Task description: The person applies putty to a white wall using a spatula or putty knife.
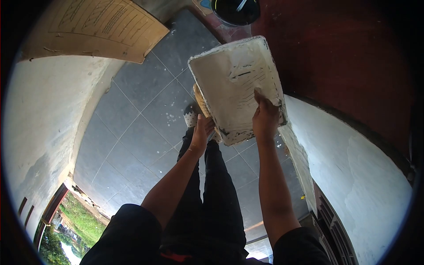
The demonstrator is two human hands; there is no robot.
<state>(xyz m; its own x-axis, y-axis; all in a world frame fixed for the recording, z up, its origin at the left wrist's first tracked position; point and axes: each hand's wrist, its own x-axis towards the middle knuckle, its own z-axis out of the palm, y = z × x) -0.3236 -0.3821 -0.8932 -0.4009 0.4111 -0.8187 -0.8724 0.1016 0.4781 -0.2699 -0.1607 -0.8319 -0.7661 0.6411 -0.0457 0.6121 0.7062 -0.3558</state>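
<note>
A white, paint-smeared tray [221, 75] with dark scratch lines is held up in front of me, tilted. My right hand [266, 119] grips its lower right edge, the thumb lying over the inner face. At the lower left side of the tray is my left hand [202, 132], its thumb pointing up and its fingers partly hidden by the tray's edge. A yellowish paint roller [201, 100] shows behind the left edge, just above my left hand; its handle is mostly hidden, with the fingers closed near it.
Grey floor tiles [132, 119] with white specks lie below. A black bucket [236, 11] stands at the top, beside a dark red surface [335, 53]. Cardboard [97, 28] is at the upper left. Pale walls flank both sides, with an opening to greenery at the lower left.
</note>
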